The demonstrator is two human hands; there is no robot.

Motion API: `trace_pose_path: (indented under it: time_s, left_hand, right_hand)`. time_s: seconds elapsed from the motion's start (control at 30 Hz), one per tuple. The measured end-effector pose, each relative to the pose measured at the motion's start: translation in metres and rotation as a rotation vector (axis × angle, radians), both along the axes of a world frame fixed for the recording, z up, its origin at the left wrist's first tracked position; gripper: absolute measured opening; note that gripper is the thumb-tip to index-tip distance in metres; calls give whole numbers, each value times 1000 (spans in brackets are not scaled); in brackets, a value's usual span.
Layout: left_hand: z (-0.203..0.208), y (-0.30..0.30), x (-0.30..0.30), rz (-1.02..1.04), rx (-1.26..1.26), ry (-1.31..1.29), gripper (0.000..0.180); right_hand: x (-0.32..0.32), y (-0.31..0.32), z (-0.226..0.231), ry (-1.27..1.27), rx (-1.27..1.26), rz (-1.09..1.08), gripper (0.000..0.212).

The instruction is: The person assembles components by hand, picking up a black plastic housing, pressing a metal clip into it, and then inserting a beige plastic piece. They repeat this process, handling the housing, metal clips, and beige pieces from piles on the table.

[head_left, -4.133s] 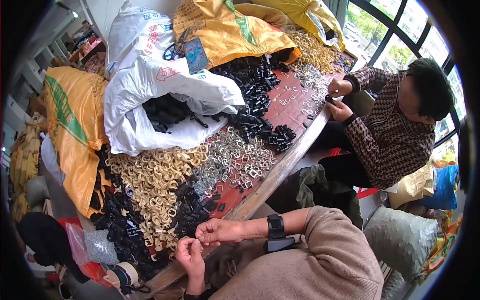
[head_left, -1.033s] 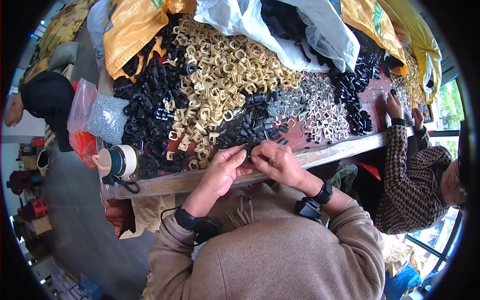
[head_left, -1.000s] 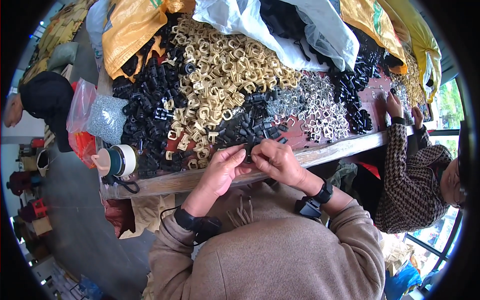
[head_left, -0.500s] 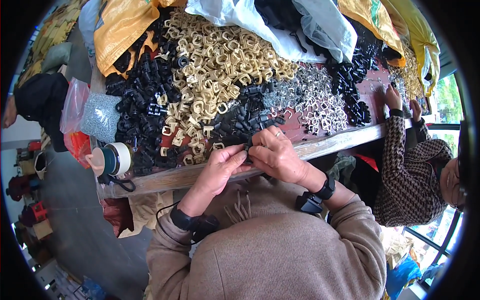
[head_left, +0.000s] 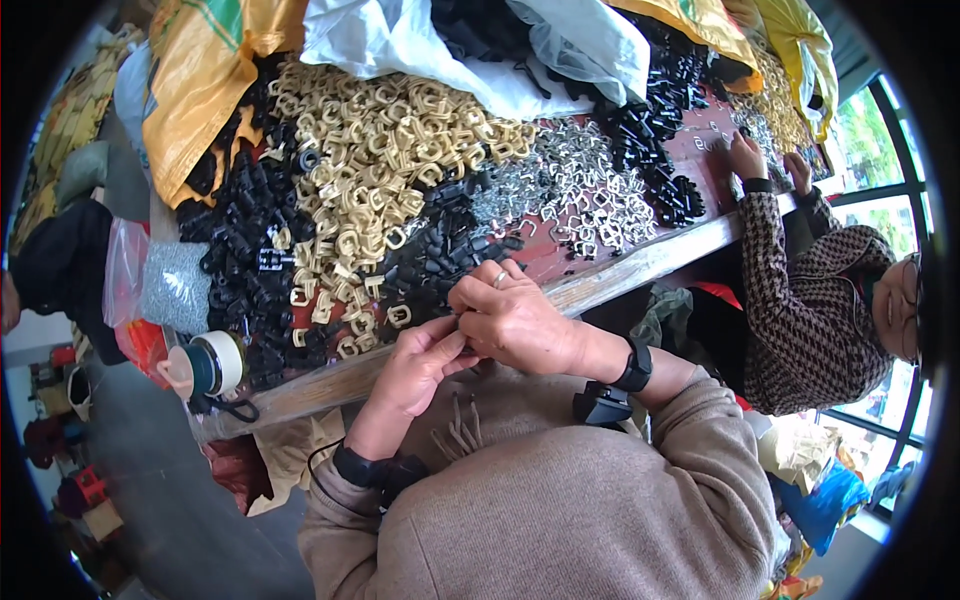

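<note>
My left hand (head_left: 412, 372) and my right hand (head_left: 517, 328) meet just over the table's near edge, both with fingers closed and pinched together. Whatever lies between the fingertips is hidden by the fingers. A ring sits on a finger of my right hand. Just beyond the hands are loose black plastic parts (head_left: 440, 255) and a large heap of cream-coloured plastic clips (head_left: 370, 150). Shiny metal clips (head_left: 595, 195) lie to the right, beside a patch of small silvery pieces (head_left: 505, 195).
A wooden rail (head_left: 600, 280) edges the table. At left are a black parts heap (head_left: 245, 220), a clear bag of small grey pieces (head_left: 177, 287) and a tape roll (head_left: 218, 362). Orange sacks (head_left: 205, 90) and a white sack (head_left: 400, 45) line the back. A co-worker's hand (head_left: 746, 157) works at right.
The view has shifted, so the table contents sit farther left and tilt. My hands stay together, drawn slightly closer to my body; the dark piece glimpsed between them earlier is now covered.
</note>
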State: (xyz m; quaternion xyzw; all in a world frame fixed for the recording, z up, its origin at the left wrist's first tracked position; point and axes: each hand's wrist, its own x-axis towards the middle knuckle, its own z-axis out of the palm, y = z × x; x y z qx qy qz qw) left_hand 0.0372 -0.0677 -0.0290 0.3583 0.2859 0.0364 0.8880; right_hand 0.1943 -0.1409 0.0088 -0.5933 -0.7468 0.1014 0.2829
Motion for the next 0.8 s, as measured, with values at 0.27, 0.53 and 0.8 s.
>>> trace_pose_path:
  time_s: [0.27, 0.53, 0.8]
  left_hand:
    - [-4, 11, 11, 51, -130, -60, 27]
    - [-1, 9, 20, 21, -164, -77, 24]
    - [0, 10, 12, 65, -175, -97, 24]
  right_hand:
    - [63, -18, -18, 97, 104, -347, 14]
    - [129, -54, -65, -311, -214, -810, 17]
    - [125, -31, -46, 112, 106, -750, 7]
